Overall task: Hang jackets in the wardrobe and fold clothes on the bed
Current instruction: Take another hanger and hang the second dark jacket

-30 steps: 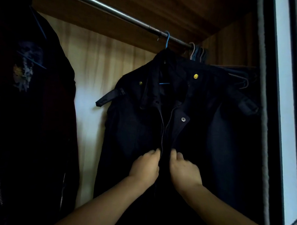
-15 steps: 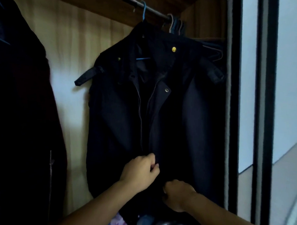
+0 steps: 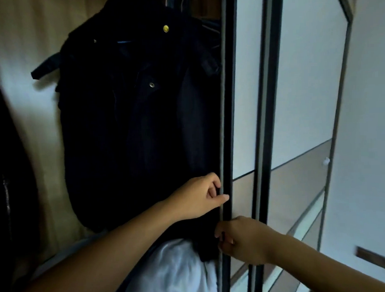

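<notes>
Jacket [image 3: 131,117] is hanging in the wardrobe [image 3: 40,133] on a blue hanger [image 3: 123,41], sitting at roughly 11 o'clock from the left hand [image 3: 197,198], with its dark hem dropping just behind that wrist. Both hands are working the sliding door [image 3: 224,123] at 3 o'clock of the jacket. The left hand is pinching the grey edge strip, thumb lying across it. The right hand [image 3: 243,240], down at 5 o'clock, is curling its fingers round the same edge. The door edge is covering the jacket's right sleeve. White cloth [image 3: 169,269] is bunching up underneath, and another dark garment [image 3: 7,185] is hanging over at 9 o'clock.
</notes>
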A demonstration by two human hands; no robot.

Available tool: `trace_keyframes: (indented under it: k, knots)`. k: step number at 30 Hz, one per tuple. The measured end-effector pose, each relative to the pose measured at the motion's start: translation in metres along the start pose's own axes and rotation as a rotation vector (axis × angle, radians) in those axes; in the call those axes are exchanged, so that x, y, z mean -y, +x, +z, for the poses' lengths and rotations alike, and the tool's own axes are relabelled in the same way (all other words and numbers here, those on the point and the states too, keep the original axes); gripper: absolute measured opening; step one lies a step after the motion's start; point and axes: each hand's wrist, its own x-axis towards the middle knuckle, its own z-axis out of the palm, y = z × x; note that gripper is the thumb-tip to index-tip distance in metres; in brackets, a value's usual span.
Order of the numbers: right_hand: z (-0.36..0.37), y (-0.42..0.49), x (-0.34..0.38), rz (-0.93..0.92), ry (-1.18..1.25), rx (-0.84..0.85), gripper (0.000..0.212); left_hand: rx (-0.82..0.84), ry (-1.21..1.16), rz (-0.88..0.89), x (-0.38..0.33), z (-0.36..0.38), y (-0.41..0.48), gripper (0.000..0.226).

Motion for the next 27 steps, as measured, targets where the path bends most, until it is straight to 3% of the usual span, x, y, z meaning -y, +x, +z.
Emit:
trace_keyframes:
  k: [4, 10, 14, 27]
  knots:
    - [0.001, -0.03, -0.03, 0.002, 0.016, -0.002, 0.033, -0.083, 0.035, -0.191, -0.011, 0.021, 0.011, 0.048]
    - [0.008, -0.053, -0.069, -0.019, 0.153, -0.049, 0.026, -0.142, -0.122, -0.362, -0.028, 0.041, 0.014, 0.032]
    - [0.016, -0.054, -0.076, -0.061, 0.13, -0.047, 0.026, -0.148, -0.092, -0.409, -0.043, 0.038, 0.006, 0.032]
    - [0.032, -0.031, -0.012, -0.214, 0.121, 0.018, 0.027, -0.117, -0.072, -0.633, -0.052, -0.021, -0.097, 0.038]
